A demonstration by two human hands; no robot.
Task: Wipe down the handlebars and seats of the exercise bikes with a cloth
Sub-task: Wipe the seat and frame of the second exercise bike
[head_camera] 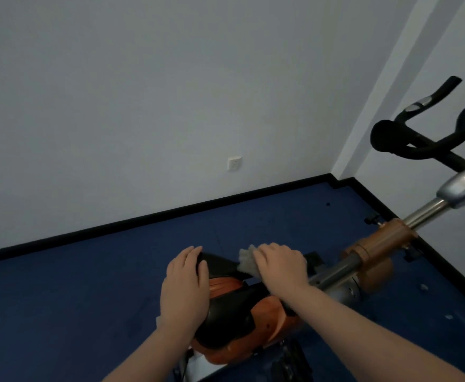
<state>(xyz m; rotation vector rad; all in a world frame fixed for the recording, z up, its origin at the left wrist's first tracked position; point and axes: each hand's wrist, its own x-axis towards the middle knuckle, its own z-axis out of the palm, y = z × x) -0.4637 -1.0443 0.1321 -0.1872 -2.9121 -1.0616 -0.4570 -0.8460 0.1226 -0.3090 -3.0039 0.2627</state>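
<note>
2 hands are on the bike's seat (226, 307), low in the middle of the view. The left hand (184, 285) lies flat along the seat's left side, fingers straight and together, holding nothing. The right hand (279, 267) presses a grey cloth (246, 260) onto the seat's front end, its fingers curled over the cloth, which sticks out to the left of the fingertips. The seat is black with orange panels. The handlebars (419, 139) are black and rise at the upper right, well apart from both hands, on a silver post (424, 213). The floor (74, 299) is blue, the wall (143, 92) white with 1 socket (234, 163).
</note>
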